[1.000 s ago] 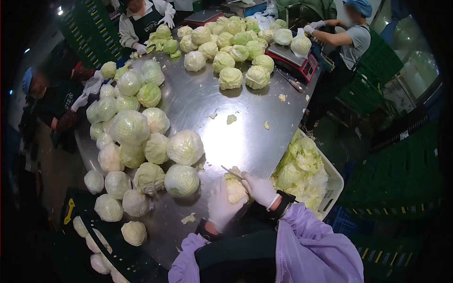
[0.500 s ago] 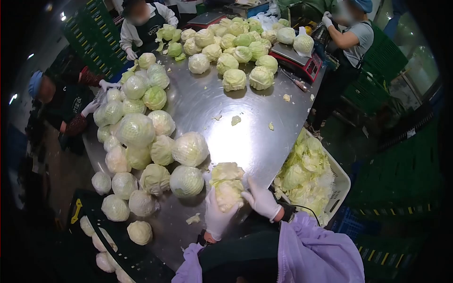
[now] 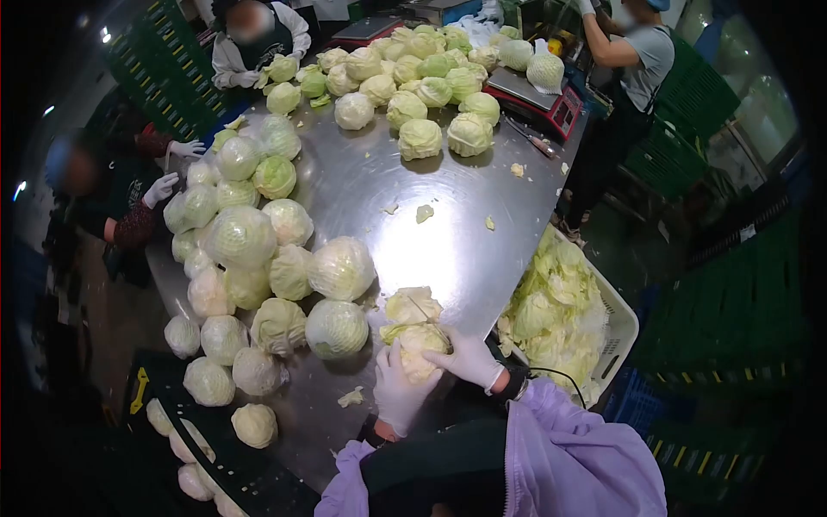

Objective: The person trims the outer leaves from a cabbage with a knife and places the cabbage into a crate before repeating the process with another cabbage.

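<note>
My left hand, in a white glove, is wrapped round the near side of a pale, trimmed cabbage low over the steel table. My gloved right hand is at the right side of this cabbage, its fingers closed. From those fingers a thin blade, seemingly a knife, slants across the cabbage's far side; its handle is hidden. A loose outer leaf hangs or lies at the far edge of the cabbage. Left of my hands sits a cabbage in a net sleeve and film.
Wrapped cabbages crowd the table's left side; bare ones are piled at the back. A red scale and a knife lie at back right. A white basket of leaves stands right. Several co-workers stand around the table.
My right hand has moved in from the right onto the cabbage, and the thin blade now shows across it. The view has shifted slightly. Co-workers' hands have moved.
</note>
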Demonstrator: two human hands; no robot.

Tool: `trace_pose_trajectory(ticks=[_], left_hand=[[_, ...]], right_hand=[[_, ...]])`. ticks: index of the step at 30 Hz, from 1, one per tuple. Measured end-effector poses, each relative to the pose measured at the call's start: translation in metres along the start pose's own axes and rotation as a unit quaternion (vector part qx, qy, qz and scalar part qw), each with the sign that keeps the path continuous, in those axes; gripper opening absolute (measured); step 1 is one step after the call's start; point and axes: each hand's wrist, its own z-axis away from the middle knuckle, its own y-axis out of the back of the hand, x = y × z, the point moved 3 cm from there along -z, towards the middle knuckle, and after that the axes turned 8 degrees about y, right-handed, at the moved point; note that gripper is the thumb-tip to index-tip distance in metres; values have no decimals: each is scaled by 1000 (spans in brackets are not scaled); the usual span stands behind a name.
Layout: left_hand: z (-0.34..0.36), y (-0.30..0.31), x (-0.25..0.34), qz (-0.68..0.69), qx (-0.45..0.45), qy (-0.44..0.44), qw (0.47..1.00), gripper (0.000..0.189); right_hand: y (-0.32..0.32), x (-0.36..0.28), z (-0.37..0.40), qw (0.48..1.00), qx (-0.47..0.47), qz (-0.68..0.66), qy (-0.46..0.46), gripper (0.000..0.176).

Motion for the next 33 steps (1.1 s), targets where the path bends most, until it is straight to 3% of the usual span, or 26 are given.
trace_pose_trajectory(ticks=[2, 5, 7, 11, 12, 13, 15, 17, 23, 27, 29, 30, 31, 33], left_hand=[[-3, 3, 4, 6, -8, -16, 1000, 88], [-5, 4, 2, 11, -34, 6, 999, 89], [-8, 3, -13, 42, -40, 11, 998, 89], [-6, 3, -18, 91, -54, 43, 993, 87], [-3, 2, -16, 89, -56, 44, 994, 87], [0, 0, -9, 51, -36, 13, 998, 86], [-2, 2, -5, 15, -16, -22, 999, 86], [-10, 6, -10, 52, -71, 5, 996, 89], [-19, 11, -9, 66, -115, 8, 991, 90], [-13, 7, -12, 64, -118, 35, 990, 89], [-4, 3, 0, -7, -83, -10, 996, 89], [-5, 4, 0, -8, -84, -14, 996, 89], [-8, 4, -2, 7, -89, -1, 996, 89], [-11, 7, -8, 23, -95, 17, 995, 89]], right_hand=[[2, 6, -1, 998, -37, -24, -38, 67], [4, 18, 3, 999, -28, -21, 37, 63], [8, 21, 8, 968, -74, -220, -97, 62], [5, 23, 5, 958, -51, -259, -110, 63], [-2, 18, 1, 996, -16, -83, -25, 63], [-8, 15, -1, 993, 22, 97, 62, 64], [-9, 18, -5, 990, 32, 111, 80, 63], [3, 11, -3, 997, -68, -38, -6, 60], [21, 20, 5, 972, -136, -177, -77, 61], [1, 22, 3, 968, -73, -238, 16, 65], [-8, 17, 1, 995, -19, 93, 29, 62], [-6, 14, 0, 994, 18, 87, 67, 49], [1, 16, 0, 994, 21, 87, 67, 49], [10, 23, 6, 979, -54, -188, -57, 38]])
